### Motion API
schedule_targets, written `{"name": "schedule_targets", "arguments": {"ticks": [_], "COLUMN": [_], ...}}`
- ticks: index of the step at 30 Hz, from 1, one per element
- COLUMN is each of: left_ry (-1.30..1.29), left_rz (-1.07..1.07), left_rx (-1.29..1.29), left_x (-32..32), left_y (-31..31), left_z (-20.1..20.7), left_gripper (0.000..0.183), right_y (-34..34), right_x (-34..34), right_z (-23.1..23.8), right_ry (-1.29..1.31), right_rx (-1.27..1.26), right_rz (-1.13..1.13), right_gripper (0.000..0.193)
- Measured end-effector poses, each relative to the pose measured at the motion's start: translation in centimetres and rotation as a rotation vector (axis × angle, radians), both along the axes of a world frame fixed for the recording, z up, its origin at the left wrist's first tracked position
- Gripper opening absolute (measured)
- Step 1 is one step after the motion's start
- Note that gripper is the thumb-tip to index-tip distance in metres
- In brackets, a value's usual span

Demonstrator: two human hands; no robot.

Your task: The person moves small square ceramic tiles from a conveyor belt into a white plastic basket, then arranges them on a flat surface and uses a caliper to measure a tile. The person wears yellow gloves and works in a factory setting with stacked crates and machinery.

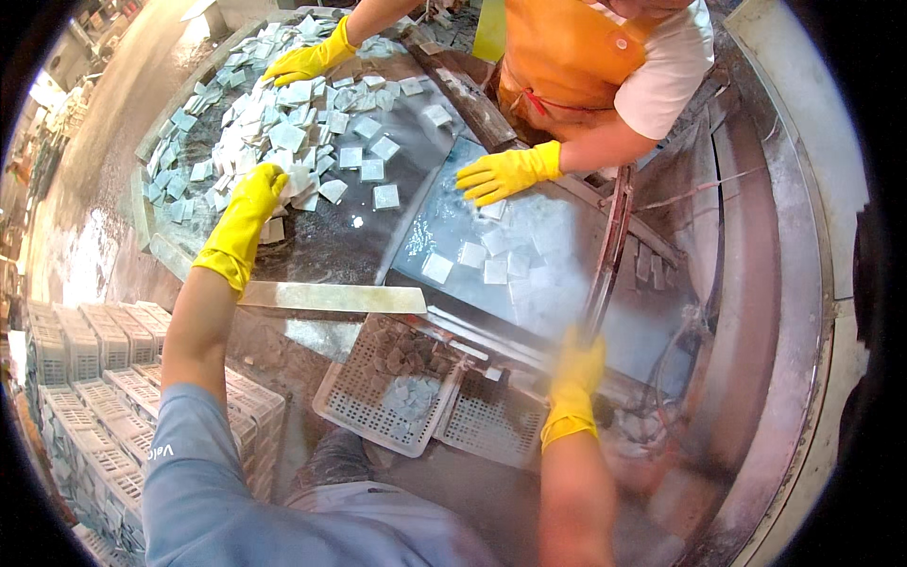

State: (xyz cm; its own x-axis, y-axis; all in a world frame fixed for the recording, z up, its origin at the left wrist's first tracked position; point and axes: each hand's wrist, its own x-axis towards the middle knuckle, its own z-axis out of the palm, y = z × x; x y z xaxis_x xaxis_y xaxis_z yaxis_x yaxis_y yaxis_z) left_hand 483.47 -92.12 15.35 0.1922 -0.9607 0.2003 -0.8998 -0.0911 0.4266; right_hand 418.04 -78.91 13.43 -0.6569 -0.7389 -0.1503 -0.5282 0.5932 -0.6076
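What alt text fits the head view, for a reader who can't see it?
The wearer's yellow-gloved left grip is at a heap of pale square tiles; the blurred right grip is near a wet bluish surface bearing more. Opposite, a co-worker in an orange apron has one yellow glove over the heap, another at the wet surface.

My left forearm (196,326) extends forward from a blue-grey sleeve (189,425), and my yellow-gloved left hand (253,203) is curled. My bare right forearm (576,491) points almost straight forward; my yellow-gloved right hand (578,364) is blurred, so I cannot tell exactly how it is bent.
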Motion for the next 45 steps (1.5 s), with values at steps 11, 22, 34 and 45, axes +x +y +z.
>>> {"name": "schedule_targets", "arguments": {"ticks": [11,22,34,45], "left_ry": [-0.411,-0.135,0.141,-0.073], "left_rz": [-0.013,-0.101,-0.258,-0.157], "left_rx": [0.312,0.301,0.308,0.465], "left_x": [-0.6,-0.8,-3.8,-7.9], "left_y": [-1.5,-2.7,-5.2,-6.5], "left_z": [4.8,3.2,5.4,-2.9], "left_gripper": [0.026,0.02,0.016,0.039], "right_y": [0.2,0.1,0.4,0.4], "right_x": [0.3,0.9,0.4,0.5], "right_z": [-0.4,0.3,0.0,0.4], "right_ry": [0.093,0.075,0.015,0.107], "right_rx": [-0.047,-0.079,-0.067,-0.034], "right_rz": [0.017,0.021,0.012,0.033], "right_gripper": [0.064,0.061,0.059,0.069]}}
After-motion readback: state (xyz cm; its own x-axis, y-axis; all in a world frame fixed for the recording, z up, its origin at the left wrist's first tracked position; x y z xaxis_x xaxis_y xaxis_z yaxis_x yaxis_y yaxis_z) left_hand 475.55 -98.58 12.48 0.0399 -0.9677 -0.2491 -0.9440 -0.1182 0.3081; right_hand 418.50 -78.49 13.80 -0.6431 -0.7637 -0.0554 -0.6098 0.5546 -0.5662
